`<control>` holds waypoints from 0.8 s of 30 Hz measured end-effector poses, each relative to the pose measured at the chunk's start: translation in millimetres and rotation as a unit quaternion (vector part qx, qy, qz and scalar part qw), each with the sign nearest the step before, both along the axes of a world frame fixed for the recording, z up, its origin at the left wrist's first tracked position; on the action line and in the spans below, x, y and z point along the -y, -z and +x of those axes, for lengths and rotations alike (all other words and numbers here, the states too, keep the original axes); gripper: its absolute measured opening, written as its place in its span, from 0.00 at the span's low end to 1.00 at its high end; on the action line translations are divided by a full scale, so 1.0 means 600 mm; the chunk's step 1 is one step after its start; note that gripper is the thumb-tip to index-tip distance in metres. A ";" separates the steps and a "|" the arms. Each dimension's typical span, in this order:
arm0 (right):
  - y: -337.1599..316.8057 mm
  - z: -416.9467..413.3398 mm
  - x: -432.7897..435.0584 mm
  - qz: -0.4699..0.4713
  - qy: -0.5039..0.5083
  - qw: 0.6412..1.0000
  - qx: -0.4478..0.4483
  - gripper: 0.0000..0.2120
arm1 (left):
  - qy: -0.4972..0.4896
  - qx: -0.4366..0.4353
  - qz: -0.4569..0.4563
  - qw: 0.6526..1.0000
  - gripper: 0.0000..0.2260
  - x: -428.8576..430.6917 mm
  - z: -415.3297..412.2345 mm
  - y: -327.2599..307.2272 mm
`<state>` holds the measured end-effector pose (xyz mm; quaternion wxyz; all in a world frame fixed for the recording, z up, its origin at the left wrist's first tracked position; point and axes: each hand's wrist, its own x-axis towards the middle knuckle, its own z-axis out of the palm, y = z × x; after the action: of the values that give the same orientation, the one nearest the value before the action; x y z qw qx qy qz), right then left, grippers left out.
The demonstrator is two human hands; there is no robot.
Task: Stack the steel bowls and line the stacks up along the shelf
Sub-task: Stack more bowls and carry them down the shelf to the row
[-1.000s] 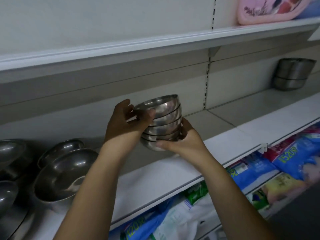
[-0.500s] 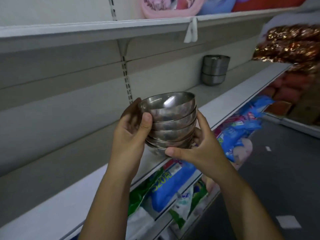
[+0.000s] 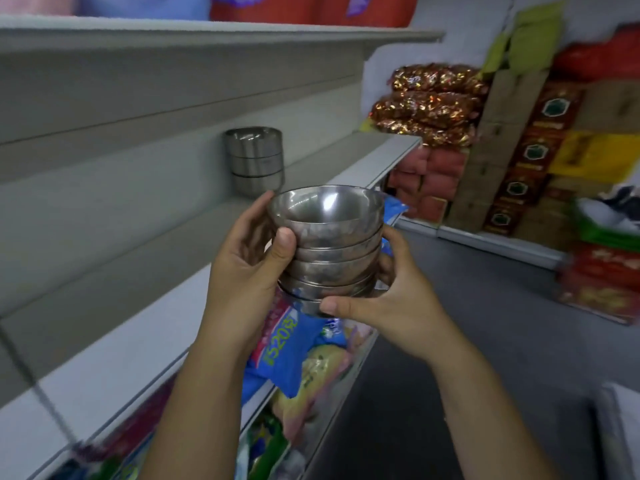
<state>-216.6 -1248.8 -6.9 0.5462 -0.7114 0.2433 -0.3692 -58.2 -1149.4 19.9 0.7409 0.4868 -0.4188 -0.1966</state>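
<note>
Both hands hold a nested stack of steel bowls (image 3: 329, 247) in the air, off the front edge of the shelf (image 3: 131, 344).

Left hand (image 3: 247, 268) wraps the stack's left side, thumb pressed on an upper bowl; right hand (image 3: 391, 306) cups the bottom right, thumb across the lowest bowl. Another bowl stack (image 3: 254, 161) stands at the shelf's back edge, well apart. Packets (image 3: 287, 344) fill the lower shelf.

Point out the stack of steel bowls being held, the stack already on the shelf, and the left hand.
held stack of steel bowls (image 3: 329, 251), head view, side wall of the upper bowls
stack on the shelf (image 3: 254, 161), head view, middle bowl's side
left hand (image 3: 249, 268), head view, palm beside the thumb
</note>
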 end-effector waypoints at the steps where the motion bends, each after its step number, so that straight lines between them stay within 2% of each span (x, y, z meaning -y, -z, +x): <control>1: -0.001 -0.011 0.025 -0.001 0.007 1.000 -0.003 0.56 | 0.008 -0.006 0.001 1.000 0.28 0.026 -0.007 -0.001; 6: -0.012 -0.022 0.151 -0.016 0.022 1.000 -0.013 0.55 | 0.039 -0.009 0.010 0.999 0.28 0.154 0.001 -0.012; 13: -0.009 0.027 0.347 0.006 0.039 0.999 0.026 0.57 | 0.051 0.020 0.017 0.998 0.29 0.367 0.052 -0.024; 16: -0.018 0.061 0.446 0.010 0.049 0.998 0.050 0.53 | 0.064 0.045 0.027 0.997 0.30 0.471 0.090 -0.041; 20: -0.027 0.115 0.583 -0.012 0.093 0.994 0.063 0.52 | 0.071 0.086 0.047 0.993 0.22 0.608 0.133 -0.078; 24: -0.038 0.163 0.689 -0.041 0.095 0.991 0.085 0.50 | 0.060 0.143 0.079 0.985 0.18 0.719 0.181 -0.098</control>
<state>-118.9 -1662.0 16.1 0.4980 -0.6727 0.2470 -0.4883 50.5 -1581.1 79.0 0.6196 0.5411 -0.5317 -0.2014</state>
